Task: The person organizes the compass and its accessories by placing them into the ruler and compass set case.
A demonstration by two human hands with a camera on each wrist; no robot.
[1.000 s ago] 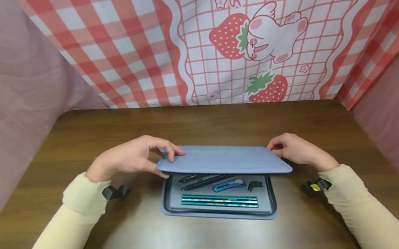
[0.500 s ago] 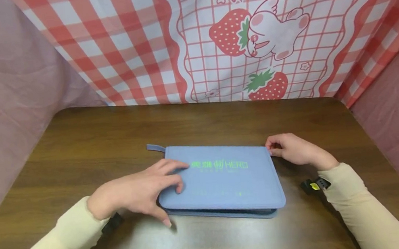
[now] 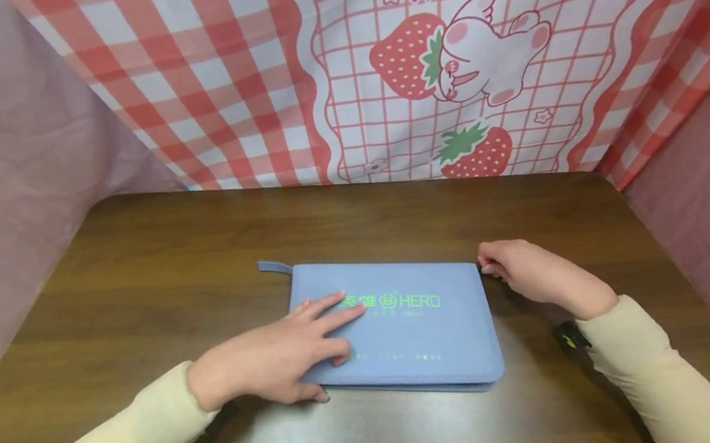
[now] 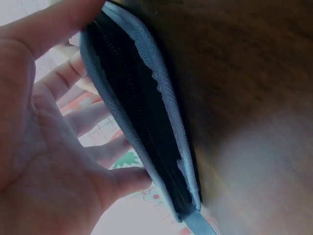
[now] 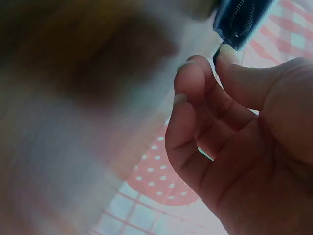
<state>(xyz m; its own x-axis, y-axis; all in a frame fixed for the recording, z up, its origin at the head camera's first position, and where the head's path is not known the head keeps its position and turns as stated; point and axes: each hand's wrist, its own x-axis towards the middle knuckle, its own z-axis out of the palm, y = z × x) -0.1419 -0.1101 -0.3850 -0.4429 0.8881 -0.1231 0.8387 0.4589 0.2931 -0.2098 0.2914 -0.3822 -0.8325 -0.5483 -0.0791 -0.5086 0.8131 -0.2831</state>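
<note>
A blue zip case (image 3: 399, 332) with green lettering lies flat on the table, its lid down. My left hand (image 3: 278, 356) rests on the lid's left part with fingers spread and the thumb at the front edge. In the left wrist view the unzipped side of the case (image 4: 168, 105) gapes between two zipper edges. At the far right corner my right hand (image 3: 522, 269) has its fingers curled. The right wrist view shows its thumb and finger pinching a small dark zipper pull (image 5: 216, 55) at the end of the zip. The case's contents are hidden.
A brown wooden table (image 3: 169, 248) lies under the case. A blue fabric tab (image 3: 274, 267) sticks out from the case's far left corner. Behind the table hangs a red and white strawberry-print cloth (image 3: 339, 71), with pink cloth (image 3: 14, 127) at the sides.
The lid has come down over the pens, pencils and cutter inside. My left hand went from lifting the lid's left edge to resting on top. My right hand stays at the far right corner.
</note>
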